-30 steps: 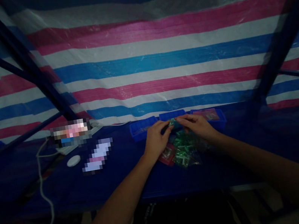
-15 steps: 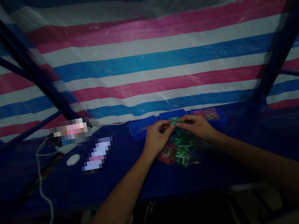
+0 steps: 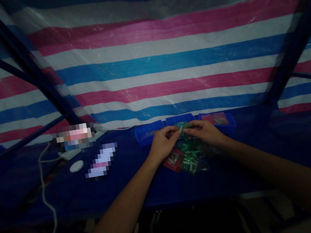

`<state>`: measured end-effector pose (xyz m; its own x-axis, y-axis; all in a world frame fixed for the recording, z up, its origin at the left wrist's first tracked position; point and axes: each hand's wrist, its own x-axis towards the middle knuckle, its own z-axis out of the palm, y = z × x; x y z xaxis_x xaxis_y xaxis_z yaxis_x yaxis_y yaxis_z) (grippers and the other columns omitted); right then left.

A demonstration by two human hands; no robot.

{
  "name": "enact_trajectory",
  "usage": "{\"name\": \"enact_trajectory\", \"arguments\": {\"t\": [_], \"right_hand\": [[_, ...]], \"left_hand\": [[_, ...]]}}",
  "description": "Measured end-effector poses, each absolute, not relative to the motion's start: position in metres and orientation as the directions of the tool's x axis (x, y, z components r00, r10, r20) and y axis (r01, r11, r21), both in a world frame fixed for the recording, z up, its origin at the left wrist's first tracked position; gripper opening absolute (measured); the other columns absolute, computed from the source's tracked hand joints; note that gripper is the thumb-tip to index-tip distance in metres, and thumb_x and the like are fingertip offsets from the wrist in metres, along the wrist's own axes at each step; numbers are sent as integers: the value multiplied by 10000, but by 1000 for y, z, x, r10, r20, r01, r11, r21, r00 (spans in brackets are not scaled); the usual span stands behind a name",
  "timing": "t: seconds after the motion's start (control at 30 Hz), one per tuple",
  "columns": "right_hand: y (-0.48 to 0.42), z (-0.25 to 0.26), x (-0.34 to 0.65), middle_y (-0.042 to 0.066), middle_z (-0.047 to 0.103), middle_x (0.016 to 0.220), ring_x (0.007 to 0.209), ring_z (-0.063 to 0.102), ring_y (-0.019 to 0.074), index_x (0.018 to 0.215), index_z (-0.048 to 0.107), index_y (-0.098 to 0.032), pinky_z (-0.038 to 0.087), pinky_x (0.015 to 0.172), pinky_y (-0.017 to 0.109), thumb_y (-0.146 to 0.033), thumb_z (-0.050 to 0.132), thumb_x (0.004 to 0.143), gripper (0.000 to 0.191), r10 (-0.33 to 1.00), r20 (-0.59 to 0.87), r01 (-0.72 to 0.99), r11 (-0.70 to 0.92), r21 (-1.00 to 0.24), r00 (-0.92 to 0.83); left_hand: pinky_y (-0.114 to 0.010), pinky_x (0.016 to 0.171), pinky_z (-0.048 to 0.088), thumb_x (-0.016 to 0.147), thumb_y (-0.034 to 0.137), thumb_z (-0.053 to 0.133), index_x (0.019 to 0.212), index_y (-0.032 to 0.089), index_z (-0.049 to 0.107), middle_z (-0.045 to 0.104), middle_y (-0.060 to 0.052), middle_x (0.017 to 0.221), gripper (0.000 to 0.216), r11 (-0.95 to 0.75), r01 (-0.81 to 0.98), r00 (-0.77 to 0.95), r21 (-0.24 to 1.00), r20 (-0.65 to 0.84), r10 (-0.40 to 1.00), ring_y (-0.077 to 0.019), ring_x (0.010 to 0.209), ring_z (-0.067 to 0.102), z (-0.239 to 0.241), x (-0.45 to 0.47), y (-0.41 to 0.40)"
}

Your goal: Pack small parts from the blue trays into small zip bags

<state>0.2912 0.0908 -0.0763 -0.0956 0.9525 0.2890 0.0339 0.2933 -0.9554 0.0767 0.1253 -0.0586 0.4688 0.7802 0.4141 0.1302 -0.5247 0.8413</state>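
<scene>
Both my hands meet above a dark blue table (image 3: 125,185). My left hand (image 3: 162,144) and my right hand (image 3: 206,132) each pinch one end of a small green packet (image 3: 181,127), held between them just in front of the middle blue tray (image 3: 179,119). Below the hands lies a heap of green packets (image 3: 192,157) with a red packet (image 3: 173,159) at its left side. The light is dim, so the packets' contents cannot be made out.
Three small blue trays stand in a row at the table's back: left (image 3: 146,132), middle, right (image 3: 217,119). A white round object (image 3: 76,166), a white cable (image 3: 47,198) and blurred items lie at the left. Striped tarpaulin (image 3: 164,63) and dark frame poles (image 3: 24,63) enclose the space.
My hands have lifted slightly from the heap and drawn a green packet up between their fingertips; the view has barely shifted.
</scene>
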Motion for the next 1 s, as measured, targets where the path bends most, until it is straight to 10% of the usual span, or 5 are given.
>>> {"name": "enact_trajectory", "arguments": {"t": [0.6,1.0], "right_hand": [[87,-73,288,34,787,1031,888,744,223,1017,737,-242,595,805,353,-435,883,706,395,959,276,4,277,-961,-63],[90,-74,290,31,755,880,746,693,198,985,704,-222,551,660,315,-511,828,754,390,955,289,38,287,-957,63]], "left_hand": [[-283,737,534,934,269,668,1303,186,560,746,-31,886,393,-621,130,481,773,498,721,-166,776,704,-52,80,114],[-299,747,533,923,298,689,1083,193,679,734,-39,928,192,-693,283,392,663,580,714,-174,827,693,-47,78,112]]}}
